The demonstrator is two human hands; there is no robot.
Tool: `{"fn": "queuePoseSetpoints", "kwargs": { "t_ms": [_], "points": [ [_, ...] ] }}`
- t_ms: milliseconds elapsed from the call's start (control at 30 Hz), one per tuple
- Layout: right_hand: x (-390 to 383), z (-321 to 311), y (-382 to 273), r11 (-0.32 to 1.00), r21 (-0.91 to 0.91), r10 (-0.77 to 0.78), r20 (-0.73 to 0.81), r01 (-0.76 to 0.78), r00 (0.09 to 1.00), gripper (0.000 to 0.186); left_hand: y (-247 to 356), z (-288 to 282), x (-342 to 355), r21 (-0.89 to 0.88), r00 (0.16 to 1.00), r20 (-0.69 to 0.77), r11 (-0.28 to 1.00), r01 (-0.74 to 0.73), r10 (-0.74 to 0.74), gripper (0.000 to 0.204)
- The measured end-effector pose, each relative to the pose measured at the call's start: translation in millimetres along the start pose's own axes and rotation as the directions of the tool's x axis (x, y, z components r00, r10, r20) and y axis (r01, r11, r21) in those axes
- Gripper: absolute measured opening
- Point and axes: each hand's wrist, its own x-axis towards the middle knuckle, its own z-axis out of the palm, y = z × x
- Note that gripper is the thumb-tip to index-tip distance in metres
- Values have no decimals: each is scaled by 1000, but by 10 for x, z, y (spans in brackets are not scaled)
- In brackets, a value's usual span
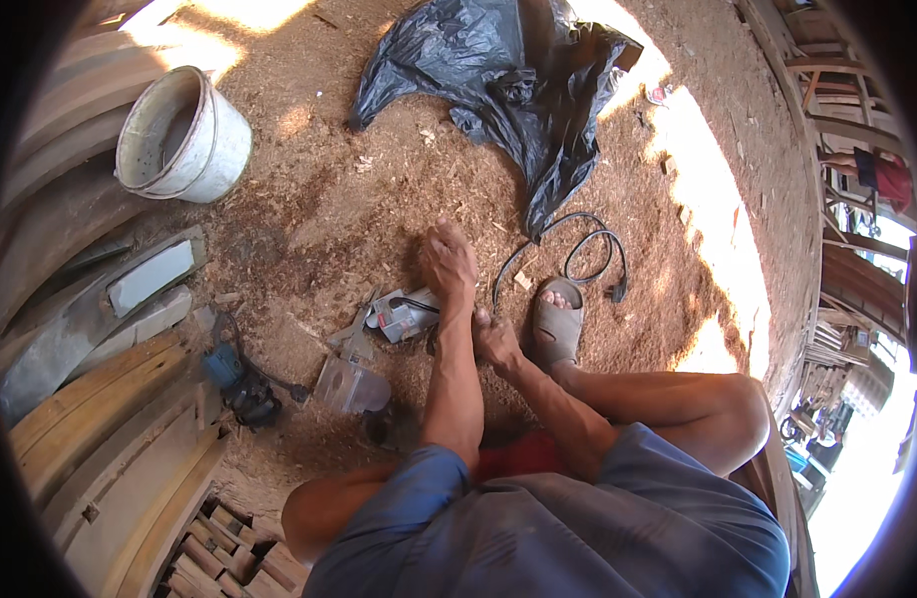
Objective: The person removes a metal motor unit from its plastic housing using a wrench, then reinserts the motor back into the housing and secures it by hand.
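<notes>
My left hand (449, 261) is closed over the sawdust-covered ground, its fingers curled under and hidden; what they hold, if anything, does not show. Closer to my body, my right hand (496, 341) is closed around a black power cord (499, 282). The cord loops away to the right and ends in a plug (616, 293) beyond my sandalled foot (558, 324). Beside my left forearm lies a small grey-white box-like thing (403, 316), with a stretch of black cord across it, partly covered by the arm. A clear plastic container (350, 387) lies nearer me.
A large black plastic bag (478, 60) spreads at the far side. To the left stand a whitish bucket (184, 140), curved wooden pieces (100, 419) and a blue-and-black power tool (237, 384). Another person (882, 179) is at the far right, by stacked wood.
</notes>
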Motion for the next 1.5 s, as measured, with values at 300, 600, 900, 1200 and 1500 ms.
{"fn": "queuePoseSetpoints", "kwargs": {
  "t_ms": [300, 600, 900, 1200, 1500],
  "points": [
    [35, -5, 73, 992, 107, 61, 70, -68, 996, 44, 14, 22, 97, -77, 995, 59, 993, 91, -86, 75],
    [259, -116, -257, 964, -144, -221, 49, 226, 974, 43, -116, -2, 302, -372, 987, -146, 922, -112, 61, 66],
    [425, -175, -119, 924, -345, -148, 84, 168, 985, 52, -56, 3, 264, -61, 968, -239, 996, 64, -77, 62],
    [302, -164, -130, 937, -338, -66, 80, 90, 995, 50, 27, -74, 175, -155, 996, 3, 984, 85, -85, 77],
    [191, -118, -286, 966, -234, 122, 56, -106, 991, 42, -69, 46, 201, -236, 1000, 12, 972, 13, -11, 76]
  ]
}}
